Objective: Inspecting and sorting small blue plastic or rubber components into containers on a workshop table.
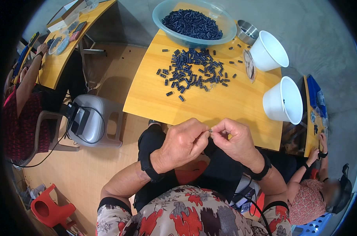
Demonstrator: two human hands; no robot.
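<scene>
"Near the middle of the head view, how do the hands stand?"

"Both are pinching. The left hand (182, 139) has thumb and forefinger together on a tiny part (210, 131); the right hand (235, 137) meets it from the 3 o'clock side, its own thumb and forefinger closed on the same part."

"What is the part?"

"Too small to make out. It's by the near edge of the desk (229, 104), toward 4 o'clock from the view's centre."

"And the desk itself?"

"At 12 o'clock, small black pieces (195, 58) lie loosely heaped; beyond them a translucent basin (229, 29) holds a mound of dark pieces (192, 24). A metal bowl (245, 38) stands at 1 o'clock, one white bucket (258, 57) at 2, and a second white bucket (273, 103) near 3."

"Farther out?"

"A grey stool (94, 122) at 9 o'clock, a red stool (52, 208) at 8, and a co-worker in a patterned top (308, 200) at 4."
</scene>
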